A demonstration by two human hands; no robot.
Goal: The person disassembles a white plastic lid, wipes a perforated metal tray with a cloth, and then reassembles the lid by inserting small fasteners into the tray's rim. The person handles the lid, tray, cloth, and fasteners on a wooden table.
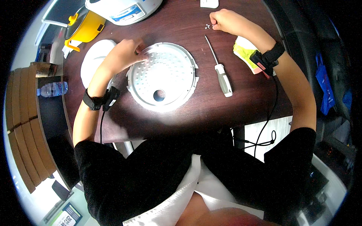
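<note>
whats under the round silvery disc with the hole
The dark brown tabletop shows around the silvery disc. Through its round hole a dark patch shows, too little to identify; everything else beneath is covered.

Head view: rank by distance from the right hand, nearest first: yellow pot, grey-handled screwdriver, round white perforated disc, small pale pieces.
From the right hand:
1. Small pale pieces: just left.
2. Screwdriver: below it in view.
3. Disc: left of the screwdriver.
4. Yellow pot: upper left.
</note>
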